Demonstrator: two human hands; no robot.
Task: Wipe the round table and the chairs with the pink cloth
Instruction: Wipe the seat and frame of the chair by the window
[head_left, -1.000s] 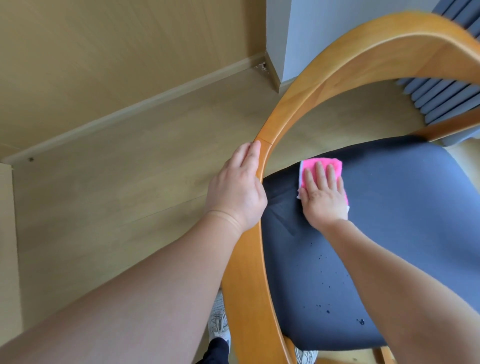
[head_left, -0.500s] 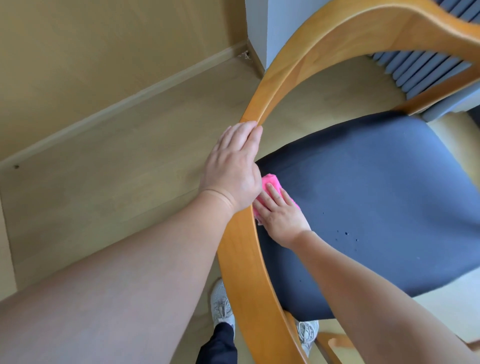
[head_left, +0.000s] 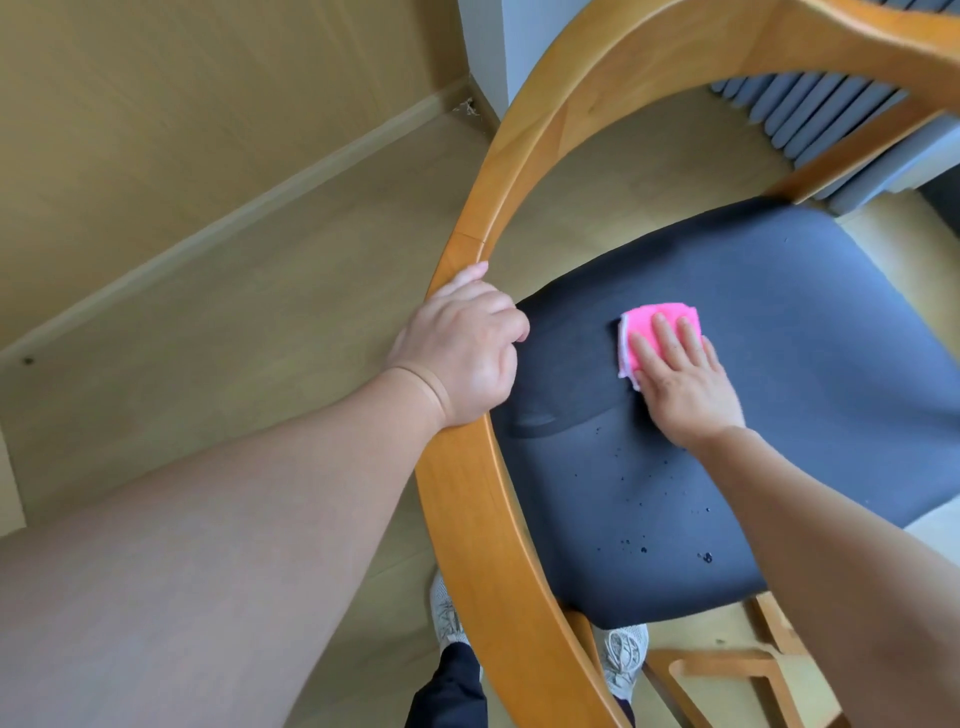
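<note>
On the dark seat (head_left: 753, 374) of the chair, a little toward its left half, lies the pink cloth (head_left: 655, 325), folded into a small pad with a white edge on its left side. The right hand (head_left: 685, 382) lies flat on top of it with the fingers straight and close together, so it presses the cloth down and does not grip it. The cloth looks soft, thin and light; I judge it will slide easily under a flat palm, but a corner may fold over or slip out when the direction changes. It is better to keep the palm over its middle, or to pinch the folded edge when it must be lifted. The seat seems to be fabric, with small dark drops (head_left: 644, 548) on its near part, probably water, though the view is not sharp enough to be sure.

The left hand (head_left: 462, 353) grips the curved wooden backrest rail (head_left: 519, 145), with fingers curled around it. The rail is stiff and smooth and gives a firm place to steady the chair. Below are pale shoes (head_left: 623, 649) on the wooden floor (head_left: 260, 322).
</note>
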